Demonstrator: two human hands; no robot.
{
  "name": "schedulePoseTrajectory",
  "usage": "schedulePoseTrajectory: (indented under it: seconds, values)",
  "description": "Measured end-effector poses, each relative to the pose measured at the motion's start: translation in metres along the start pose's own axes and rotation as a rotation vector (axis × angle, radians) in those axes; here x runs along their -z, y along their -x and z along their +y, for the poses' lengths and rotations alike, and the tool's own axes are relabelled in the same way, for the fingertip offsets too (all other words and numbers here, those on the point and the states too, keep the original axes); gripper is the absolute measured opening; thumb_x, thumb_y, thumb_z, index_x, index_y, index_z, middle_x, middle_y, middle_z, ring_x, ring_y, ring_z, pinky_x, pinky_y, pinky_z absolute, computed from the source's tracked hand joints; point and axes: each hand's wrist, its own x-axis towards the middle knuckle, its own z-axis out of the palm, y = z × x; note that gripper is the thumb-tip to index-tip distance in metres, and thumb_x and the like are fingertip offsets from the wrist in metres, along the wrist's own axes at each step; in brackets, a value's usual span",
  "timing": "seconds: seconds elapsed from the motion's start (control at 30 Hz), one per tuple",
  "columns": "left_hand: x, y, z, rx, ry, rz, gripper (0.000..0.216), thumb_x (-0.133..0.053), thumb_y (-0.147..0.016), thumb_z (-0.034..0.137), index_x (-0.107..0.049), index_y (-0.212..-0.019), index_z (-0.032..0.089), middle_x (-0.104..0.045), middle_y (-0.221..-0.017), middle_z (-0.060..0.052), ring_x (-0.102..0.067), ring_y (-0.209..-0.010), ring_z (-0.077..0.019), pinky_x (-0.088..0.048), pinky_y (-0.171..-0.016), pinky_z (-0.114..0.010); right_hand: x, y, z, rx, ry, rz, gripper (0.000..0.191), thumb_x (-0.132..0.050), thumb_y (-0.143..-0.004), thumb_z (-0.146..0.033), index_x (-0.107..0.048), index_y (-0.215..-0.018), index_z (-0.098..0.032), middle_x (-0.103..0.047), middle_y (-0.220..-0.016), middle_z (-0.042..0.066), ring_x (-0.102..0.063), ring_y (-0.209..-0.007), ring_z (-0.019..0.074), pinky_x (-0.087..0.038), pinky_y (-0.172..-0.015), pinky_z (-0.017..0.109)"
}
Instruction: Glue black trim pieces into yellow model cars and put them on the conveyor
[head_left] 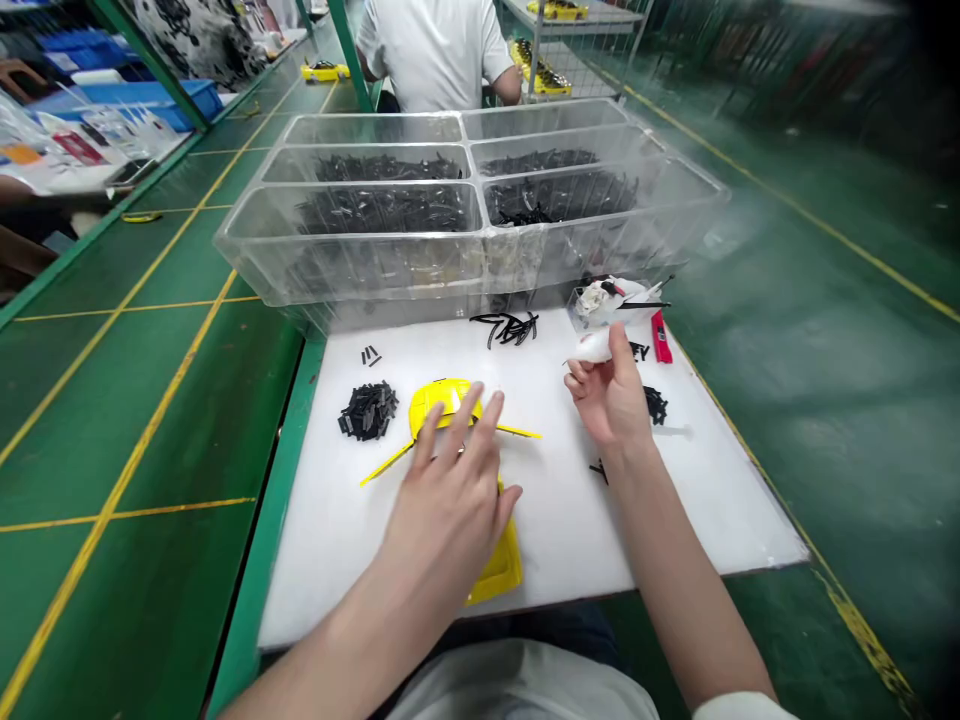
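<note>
A yellow toy car body point(504, 568) lies on the white work board, with both of its doors point(517, 432) swung out to the sides. Over its middle spreads my left hand point(454, 500), fingers apart and palm down; whether it touches the car I cannot tell. The hand hides much of the body. Off to the right, my right hand point(611, 395) is raised, thumb and fingers closed on a small white squeeze bottle point(594, 347) with a thin tip pointing left. Left of the car sits a pile of short black strips point(367, 411), with several loose ones point(370, 355) behind it.
A clear divided bin point(352, 268) of black parts stands behind the board. Curved black strips point(510, 328) lie before it. Near my right hand are a small box of tools point(592, 305), a red object point(661, 338) and black pieces point(655, 405). A person in white point(435, 50) sits ahead.
</note>
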Motion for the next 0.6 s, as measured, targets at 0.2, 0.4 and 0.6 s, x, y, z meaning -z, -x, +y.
schedulePoseTrajectory:
  seconds: [0.2,0.4,0.6]
  values:
    - [0.02,0.068,-0.021,0.49,0.186,0.367,0.018,-0.051,-0.094,0.029,-0.061,-0.109,0.028,-0.065,-0.112,-0.005,-0.061,-0.108,-0.0265,-0.045,-0.096,-0.044,0.004,0.01,0.019,0.188,0.29,0.054,0.046,-0.072,-0.074,-0.053,-0.042,-0.059,-0.021,-0.039,-0.056,-0.006,-0.037,-0.052,0.0082,-0.03,-0.047,0.023]
    - [-0.046,0.126,-0.014,0.698,0.366,0.179,0.018,-0.049,-0.096,0.033,-0.057,-0.111,0.026,-0.064,-0.111,-0.007,-0.058,-0.106,-0.0256,-0.046,-0.091,-0.042,0.0,0.027,0.035,0.328,0.657,0.0,0.053,-0.064,-0.082,-0.055,-0.04,-0.05,-0.021,-0.035,-0.049,-0.006,-0.032,-0.048,0.0078,-0.027,-0.047,0.025]
    - [-0.065,0.13,-0.013,0.693,0.485,0.169,0.047,-0.048,-0.095,0.048,-0.047,-0.135,0.025,-0.055,-0.12,-0.012,-0.057,-0.098,-0.0247,-0.05,-0.087,-0.043,-0.004,0.033,0.044,0.334,0.769,-0.077,0.057,-0.063,-0.083,-0.054,-0.03,-0.049,-0.022,-0.027,-0.048,-0.007,-0.024,-0.046,0.0068,-0.021,-0.044,0.026]
